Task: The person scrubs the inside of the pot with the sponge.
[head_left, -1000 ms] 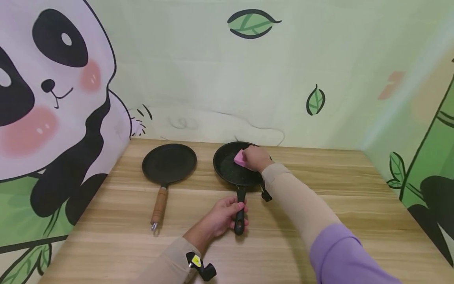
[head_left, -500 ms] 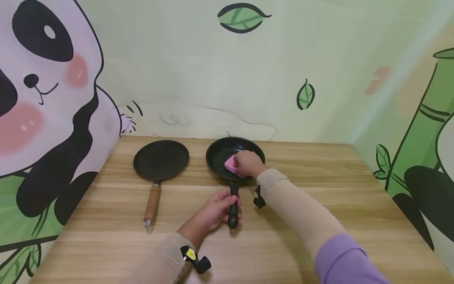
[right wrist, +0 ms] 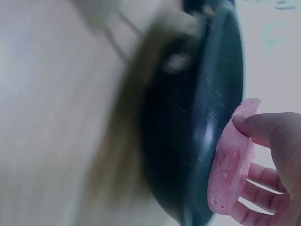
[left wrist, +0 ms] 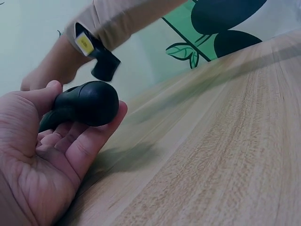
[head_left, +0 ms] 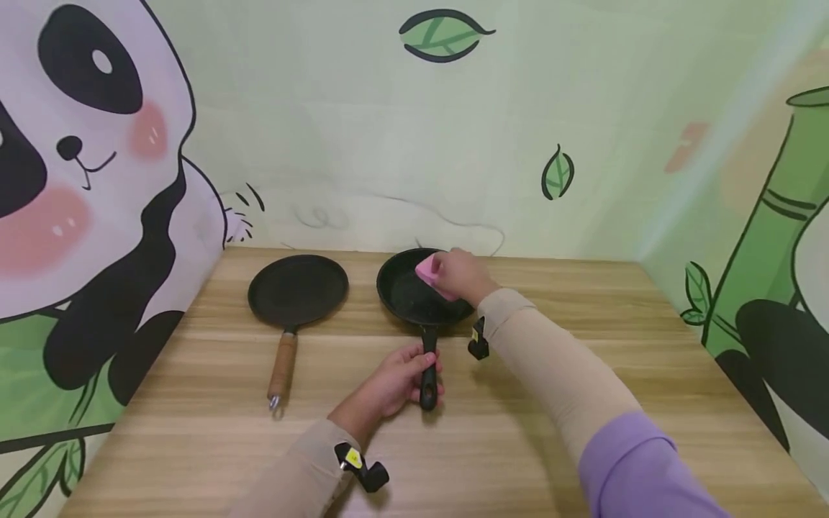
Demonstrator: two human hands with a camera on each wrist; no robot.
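A black frying pan [head_left: 404, 291] stands on the wooden table, its handle pointing toward me. My left hand [head_left: 399, 379] grips that handle [left wrist: 89, 103], thumb on top and fingers underneath. In my right hand [head_left: 465, 275] a pink sponge [right wrist: 230, 165] is pinched between thumb and fingers. The sponge is over the right part of the pan's inside; in the right wrist view it lies against the pan's inner face. That hand hides the pan's right rim in the head view.
Left of the frying pan lies a flat black crepe pan [head_left: 298, 290] with a wooden handle [head_left: 283, 365]. Behind the table [head_left: 550, 432] rises a wall [head_left: 363, 129] printed with a panda and leaves. A small black camera sits on each wrist.
My right hand with the sponge moves down and left across the pan, then back up toward the far right rim. My left hand keeps its grip on the handle. The head view shifts slightly.
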